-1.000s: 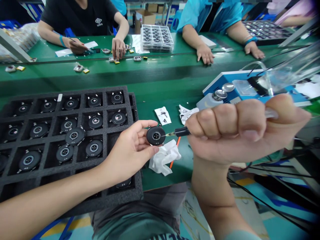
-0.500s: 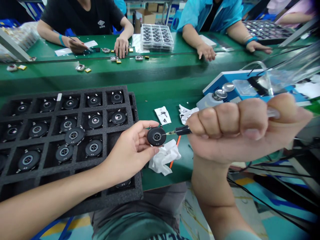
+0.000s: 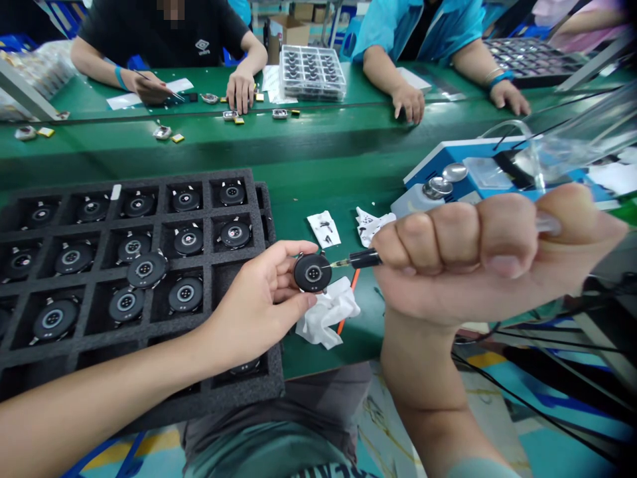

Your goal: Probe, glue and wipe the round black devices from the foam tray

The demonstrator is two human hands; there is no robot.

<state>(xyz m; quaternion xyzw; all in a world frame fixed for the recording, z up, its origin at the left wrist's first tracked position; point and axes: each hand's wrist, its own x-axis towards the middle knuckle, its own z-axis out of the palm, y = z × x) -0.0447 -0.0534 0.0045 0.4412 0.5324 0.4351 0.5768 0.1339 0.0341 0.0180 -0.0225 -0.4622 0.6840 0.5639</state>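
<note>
My left hand (image 3: pixel 261 299) pinches a round black smartwatch body (image 3: pixel 307 282) by its edge, sensor side facing me. In my right hand (image 3: pixel 462 259), closed in a fist, is a glue syringe (image 3: pixel 364 257) held sideways. Its thin needle tip meets the right part of the watch's back; whether it touches cannot be told. The fist hides most of the barrel, and a translucent end shows by the thumb. To the left lies a black foam tray (image 3: pixel 256 265) with similar watch bodies in its compartments; one watch body (image 3: pixel 148 270) rests on top of the dividers.
A crumpled white cloth (image 3: pixel 326 315) and an orange stick (image 3: pixel 355 279) lie below the syringe. Black-smeared wipes (image 3: pixel 323 230) sit further back. At right stand a pump bottle (image 3: pixel 418 200) and a blue machine (image 3: pixel 432 159). Two co-workers sit across the belt (image 3: pixel 298 143), which carries small parts.
Both my hands keep nearly the same pose on the watch body and syringe. Small parts on the belt have shifted slightly right. The co-worker in blue has lowered their hands onto the bench.
</note>
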